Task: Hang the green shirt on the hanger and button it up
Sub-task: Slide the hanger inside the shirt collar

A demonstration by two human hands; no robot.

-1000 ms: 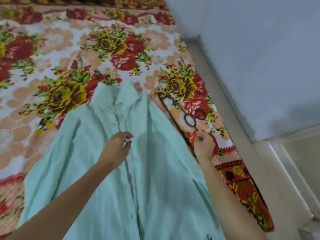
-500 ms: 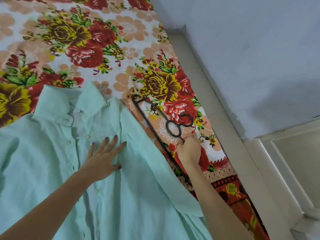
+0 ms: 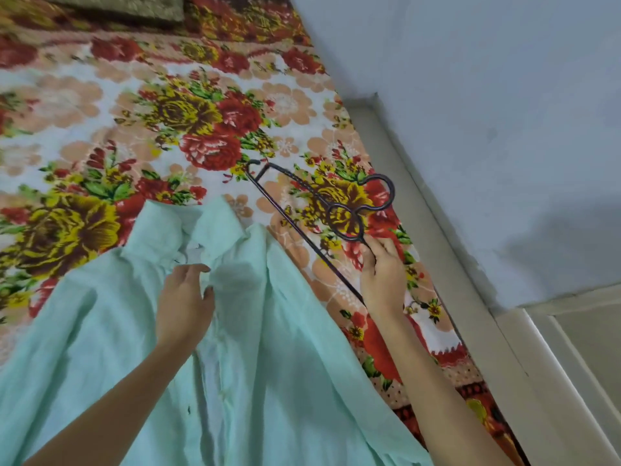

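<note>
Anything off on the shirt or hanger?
Small dark speck on the pale green shirt, low beside its front opening: stain or thread, cannot tell. Black wire hanger, gripped by the right hand, looks intact.

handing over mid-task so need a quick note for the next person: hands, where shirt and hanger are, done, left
Left hand on the green shirt front just below the collar, fingers bent; pinch unclear.
Right hand grips the black wire hanger below its loop.
Shirt lies spread on the floral bedsheet, hanger beside it, outside it.
Done: hanger grasped. Left: slip it into the shirt, button up.
</note>
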